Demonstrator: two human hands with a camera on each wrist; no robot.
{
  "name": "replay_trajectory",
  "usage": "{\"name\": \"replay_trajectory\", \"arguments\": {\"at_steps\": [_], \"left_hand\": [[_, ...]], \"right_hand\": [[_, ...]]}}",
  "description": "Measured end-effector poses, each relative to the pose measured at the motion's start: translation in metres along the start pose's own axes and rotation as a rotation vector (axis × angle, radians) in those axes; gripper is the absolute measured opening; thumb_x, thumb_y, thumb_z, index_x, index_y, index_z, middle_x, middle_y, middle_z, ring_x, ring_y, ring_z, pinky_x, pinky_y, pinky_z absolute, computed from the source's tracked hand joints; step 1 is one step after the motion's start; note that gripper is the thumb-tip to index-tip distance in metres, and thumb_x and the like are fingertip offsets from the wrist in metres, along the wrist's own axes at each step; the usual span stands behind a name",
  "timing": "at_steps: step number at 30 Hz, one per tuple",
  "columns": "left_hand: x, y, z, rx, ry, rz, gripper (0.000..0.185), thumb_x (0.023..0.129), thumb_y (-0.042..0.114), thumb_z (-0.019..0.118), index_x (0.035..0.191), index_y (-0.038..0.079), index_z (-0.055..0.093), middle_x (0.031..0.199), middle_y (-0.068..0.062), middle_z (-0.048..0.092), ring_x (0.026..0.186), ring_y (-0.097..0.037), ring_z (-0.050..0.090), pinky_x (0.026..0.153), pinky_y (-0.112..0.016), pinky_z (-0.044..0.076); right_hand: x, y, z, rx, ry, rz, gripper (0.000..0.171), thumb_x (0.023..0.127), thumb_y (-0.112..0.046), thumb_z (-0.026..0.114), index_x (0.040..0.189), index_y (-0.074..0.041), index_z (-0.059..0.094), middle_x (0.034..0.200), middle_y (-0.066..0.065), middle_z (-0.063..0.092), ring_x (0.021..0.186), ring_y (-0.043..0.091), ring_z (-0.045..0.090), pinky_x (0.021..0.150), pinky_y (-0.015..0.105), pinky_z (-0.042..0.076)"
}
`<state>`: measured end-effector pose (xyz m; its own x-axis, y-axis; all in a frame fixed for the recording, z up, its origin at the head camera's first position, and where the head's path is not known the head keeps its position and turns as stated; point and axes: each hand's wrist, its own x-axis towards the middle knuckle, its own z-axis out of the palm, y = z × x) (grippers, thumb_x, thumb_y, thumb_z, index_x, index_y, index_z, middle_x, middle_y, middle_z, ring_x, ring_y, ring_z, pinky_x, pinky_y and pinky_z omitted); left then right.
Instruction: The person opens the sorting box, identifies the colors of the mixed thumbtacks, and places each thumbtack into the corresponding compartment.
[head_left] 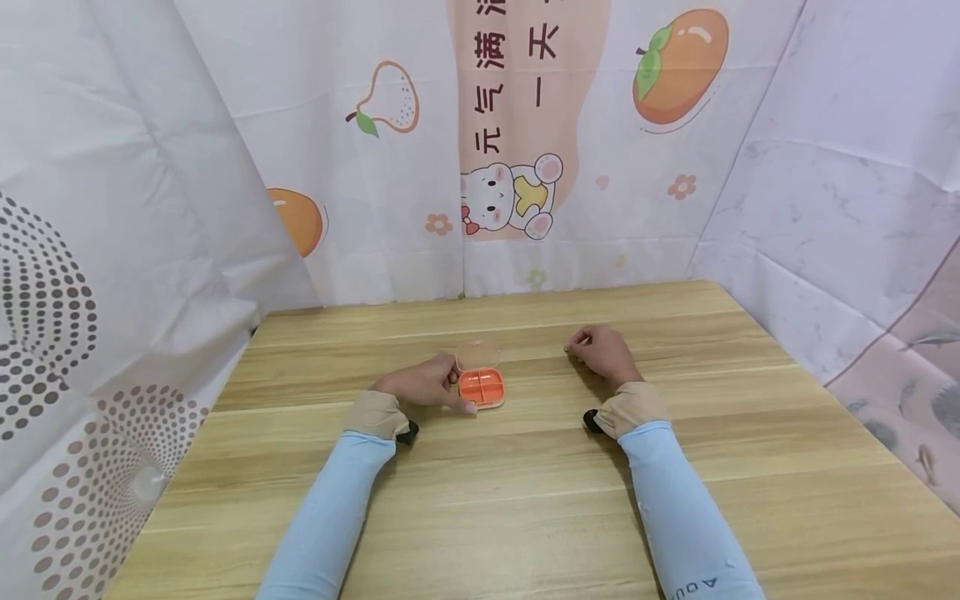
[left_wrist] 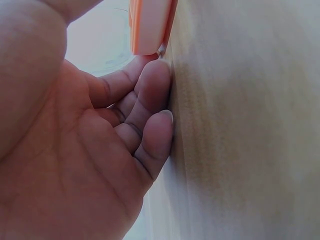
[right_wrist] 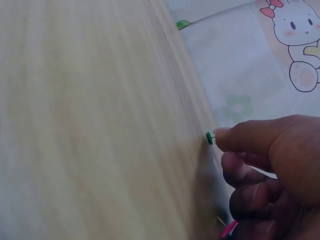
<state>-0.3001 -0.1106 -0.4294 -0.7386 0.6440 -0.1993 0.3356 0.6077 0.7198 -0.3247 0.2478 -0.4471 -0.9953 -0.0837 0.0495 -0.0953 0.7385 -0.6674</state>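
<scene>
A small orange compartment box (head_left: 481, 388) lies on the wooden table (head_left: 525, 500) with its clear lid (head_left: 477, 356) standing open behind it. My left hand (head_left: 427, 385) holds the box from the left, thumb along its front edge. In the left wrist view the fingers (left_wrist: 150, 100) curl under the box (left_wrist: 150, 25) against the tabletop. My right hand (head_left: 600, 350) rests on the table to the right of the box, fingers curled. Its fingertip (right_wrist: 235, 142) is on a green push pin (right_wrist: 210, 138) lying on the wood. A pink pin (right_wrist: 227, 229) sticks out of the curled lower fingers.
Printed fabric walls close the table in on the left (head_left: 112, 250), at the back (head_left: 525, 167) and on the right (head_left: 840, 208). Bare wood stretches in front of both forearms up to the near edge.
</scene>
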Motion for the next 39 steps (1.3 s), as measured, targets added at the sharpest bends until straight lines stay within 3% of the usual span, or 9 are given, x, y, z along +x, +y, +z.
{"name": "replay_trajectory", "arguments": {"at_steps": [11, 17, 21, 24, 28, 31, 33, 35, 39], "left_hand": [[0.002, -0.001, 0.001, 0.010, -0.002, -0.004, 0.059, 0.083, 0.036, 0.088, 0.116, 0.004, 0.050, 0.106, -0.009, 0.051, 0.090, -0.019, 0.047, 0.080, -0.031, 0.043], [0.001, 0.001, 0.001, 0.018, 0.001, -0.009, 0.059, 0.083, 0.036, 0.088, 0.116, 0.004, 0.050, 0.106, -0.009, 0.052, 0.090, -0.019, 0.047, 0.080, -0.031, 0.043], [0.000, 0.001, 0.001, 0.019, 0.001, -0.008, 0.059, 0.084, 0.036, 0.088, 0.116, 0.004, 0.050, 0.106, -0.009, 0.051, 0.090, -0.019, 0.047, 0.079, -0.031, 0.043], [0.001, -0.001, 0.002, 0.011, -0.002, -0.010, 0.059, 0.084, 0.036, 0.087, 0.117, 0.004, 0.050, 0.106, -0.009, 0.051, 0.090, -0.018, 0.046, 0.079, -0.031, 0.043], [0.000, -0.002, 0.002, -0.003, 0.000, -0.009, 0.059, 0.084, 0.035, 0.088, 0.117, 0.004, 0.050, 0.106, -0.010, 0.051, 0.089, -0.019, 0.046, 0.079, -0.031, 0.042], [0.001, -0.003, 0.002, 0.000, 0.005, -0.008, 0.058, 0.083, 0.035, 0.088, 0.115, 0.004, 0.050, 0.106, -0.010, 0.050, 0.090, -0.019, 0.045, 0.080, -0.032, 0.042], [0.001, -0.003, 0.002, 0.009, 0.006, -0.005, 0.058, 0.083, 0.036, 0.088, 0.114, 0.004, 0.050, 0.106, -0.010, 0.051, 0.090, -0.019, 0.046, 0.080, -0.031, 0.042], [0.001, -0.002, 0.002, 0.013, 0.005, -0.002, 0.057, 0.083, 0.036, 0.088, 0.114, 0.005, 0.051, 0.106, -0.010, 0.051, 0.090, -0.019, 0.046, 0.080, -0.032, 0.042], [0.001, -0.002, 0.001, 0.014, 0.004, 0.007, 0.056, 0.083, 0.036, 0.088, 0.113, 0.005, 0.051, 0.106, -0.010, 0.053, 0.090, -0.019, 0.047, 0.080, -0.031, 0.043]], "right_hand": [[0.000, 0.001, -0.002, 0.035, -0.008, 0.037, 0.017, 0.098, -0.019, 0.064, 0.099, -0.004, 0.072, 0.078, 0.007, 0.065, 0.054, 0.017, 0.052, 0.051, 0.032, 0.046], [0.001, 0.004, -0.005, 0.229, -0.064, 0.098, 0.024, 0.103, -0.021, 0.060, 0.105, 0.000, 0.071, 0.080, 0.007, 0.062, 0.060, 0.017, 0.048, 0.054, 0.031, 0.044], [0.002, 0.003, -0.011, 0.526, -0.147, 0.120, 0.030, 0.105, -0.026, 0.060, 0.101, 0.003, 0.066, 0.070, 0.001, 0.055, 0.054, 0.012, 0.039, 0.052, 0.027, 0.035], [0.002, 0.002, -0.017, 0.934, -0.290, 0.104, 0.027, 0.109, -0.023, 0.053, 0.091, -0.003, 0.057, 0.067, -0.003, 0.047, 0.049, 0.007, 0.030, 0.047, 0.023, 0.026], [0.002, 0.007, -0.021, 1.653, -0.696, 0.054, 0.035, 0.115, -0.026, 0.027, 0.093, -0.010, 0.049, 0.073, -0.007, 0.035, 0.052, 0.004, 0.018, 0.048, 0.018, 0.018], [0.003, 0.015, -0.021, 1.999, -0.974, 0.073, 0.041, 0.114, -0.033, 0.018, 0.101, -0.009, 0.048, 0.077, -0.009, 0.025, 0.056, 0.004, 0.014, 0.051, 0.018, 0.017], [0.004, 0.019, -0.020, 2.112, -1.044, 0.094, 0.041, 0.114, -0.035, 0.019, 0.105, -0.008, 0.049, 0.078, -0.011, 0.021, 0.057, 0.004, 0.014, 0.052, 0.018, 0.018], [0.003, 0.021, -0.020, 2.162, -1.046, 0.112, 0.040, 0.114, -0.035, 0.021, 0.107, -0.008, 0.049, 0.078, -0.012, 0.020, 0.058, 0.003, 0.015, 0.052, 0.019, 0.019], [0.003, 0.020, -0.022, 2.158, -1.051, 0.113, 0.042, 0.114, -0.034, 0.020, 0.108, -0.006, 0.051, 0.078, -0.011, 0.021, 0.059, 0.003, 0.015, 0.051, 0.018, 0.018]]}}
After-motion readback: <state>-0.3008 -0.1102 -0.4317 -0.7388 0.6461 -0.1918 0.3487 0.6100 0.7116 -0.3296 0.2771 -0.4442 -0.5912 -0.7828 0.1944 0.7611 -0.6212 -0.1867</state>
